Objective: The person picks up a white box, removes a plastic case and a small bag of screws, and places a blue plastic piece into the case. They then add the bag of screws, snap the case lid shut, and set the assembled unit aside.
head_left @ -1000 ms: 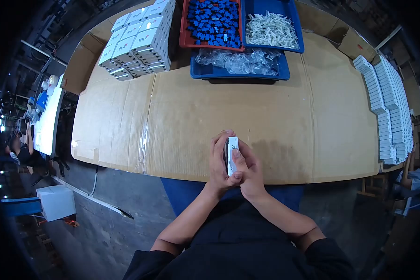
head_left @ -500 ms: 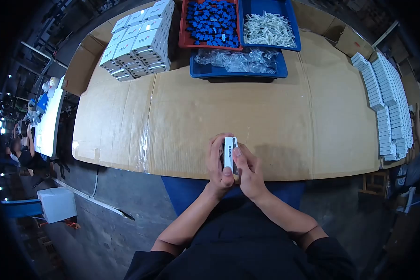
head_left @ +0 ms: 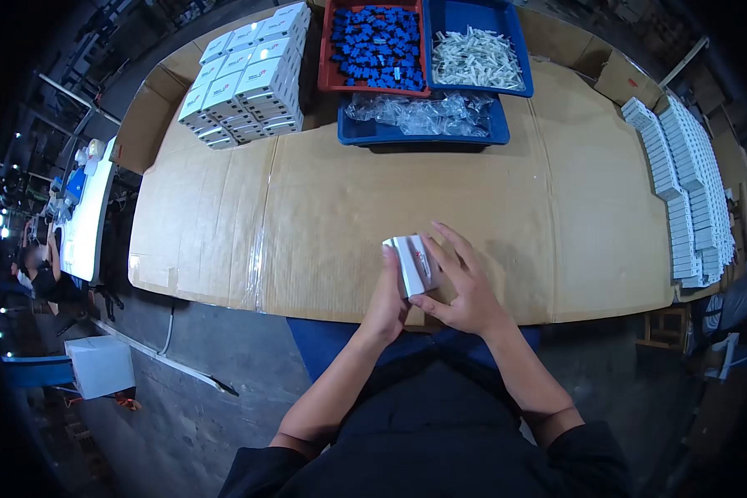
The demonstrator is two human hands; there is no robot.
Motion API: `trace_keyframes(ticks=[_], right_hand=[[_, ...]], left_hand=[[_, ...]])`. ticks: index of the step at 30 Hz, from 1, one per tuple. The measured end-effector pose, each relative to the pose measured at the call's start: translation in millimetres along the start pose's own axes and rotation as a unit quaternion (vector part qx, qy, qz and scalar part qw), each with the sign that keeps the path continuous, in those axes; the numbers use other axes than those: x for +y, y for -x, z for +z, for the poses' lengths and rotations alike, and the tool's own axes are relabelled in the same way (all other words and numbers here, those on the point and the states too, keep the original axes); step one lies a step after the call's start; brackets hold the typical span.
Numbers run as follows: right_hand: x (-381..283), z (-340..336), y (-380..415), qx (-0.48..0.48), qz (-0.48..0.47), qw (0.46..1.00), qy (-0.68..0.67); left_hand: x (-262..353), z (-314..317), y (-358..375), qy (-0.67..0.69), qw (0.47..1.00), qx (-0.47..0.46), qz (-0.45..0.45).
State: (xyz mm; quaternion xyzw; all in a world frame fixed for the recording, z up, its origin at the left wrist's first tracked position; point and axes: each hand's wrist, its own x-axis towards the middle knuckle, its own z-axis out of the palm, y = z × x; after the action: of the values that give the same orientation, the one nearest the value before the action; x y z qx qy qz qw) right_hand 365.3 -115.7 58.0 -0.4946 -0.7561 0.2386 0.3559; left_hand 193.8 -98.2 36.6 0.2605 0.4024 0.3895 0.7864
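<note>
A small white box [head_left: 412, 264] with a red mark on its face is held above the front edge of the cardboard-covered table [head_left: 349, 216]. My left hand [head_left: 387, 300] grips it from the left, the thumb along its side. On the right, my right hand [head_left: 466, 290] has its fingers spread, the thumb near the box's lower end and the other fingers by its upper right side. Whether those fingertips touch the box is hard to tell.
Stacked white boxes [head_left: 249, 79] stand back left. A red tray [head_left: 325, 75] of blue parts, a blue tray [head_left: 524, 75] of white pieces and a blue tray [head_left: 423, 139] of clear bags sit behind. White stacks [head_left: 689, 191] line the right. A person [head_left: 46, 274] is far left.
The box has turned so that its broad face with the red mark shows. My right hand has loosened, its fingers now spread, and has moved slightly right.
</note>
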Motion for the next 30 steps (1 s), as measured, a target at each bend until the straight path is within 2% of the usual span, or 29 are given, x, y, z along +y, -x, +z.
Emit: trace_keyframes(ticks=[1,2,4,8,12,20,21,23,24,27,28,30], right_hand=[[6,2,-1,0.002,-0.028,0.999,0.023],[13,6,-3,0.023,-0.067,0.995,0.063],[13,9,-5,-0.011,-0.075,0.995,0.059],[18,15,-10,-0.020,-0.112,0.993,0.018],[26,19,-16,-0.035,-0.107,0.993,-0.033],[36,31,-12,0.022,-0.102,0.987,-0.126],[40,37,-12,0.070,-0.048,0.963,-0.257],[53,48,-14,0.159,0.061,0.850,-0.499],[51,33,-24,0.174,0.048,0.851,-0.492],[51,7,-41,0.245,0.105,0.890,-0.369],[60,1,-40,0.242,0.113,0.891,-0.367],[74,-5,-33,0.232,0.100,0.948,-0.196]], left_hand=[[2,3,5,0.017,0.997,-0.007,-0.069],[1,7,8,0.042,0.996,-0.022,-0.080],[3,11,12,0.062,0.994,-0.022,-0.084],[4,11,15,0.086,0.993,-0.024,-0.075],[-2,7,12,0.089,0.994,-0.012,-0.061],[-7,12,8,0.119,0.992,-0.003,-0.029],[-10,7,5,0.143,0.989,-0.028,-0.031],[-22,-5,-4,0.190,0.978,-0.081,-0.035],[-19,-3,-4,0.184,0.980,-0.062,-0.034],[2,5,-6,0.192,0.980,-0.001,0.054],[5,-5,-11,0.190,0.975,-0.038,0.106],[8,-23,-25,-0.017,0.980,-0.011,0.199]])
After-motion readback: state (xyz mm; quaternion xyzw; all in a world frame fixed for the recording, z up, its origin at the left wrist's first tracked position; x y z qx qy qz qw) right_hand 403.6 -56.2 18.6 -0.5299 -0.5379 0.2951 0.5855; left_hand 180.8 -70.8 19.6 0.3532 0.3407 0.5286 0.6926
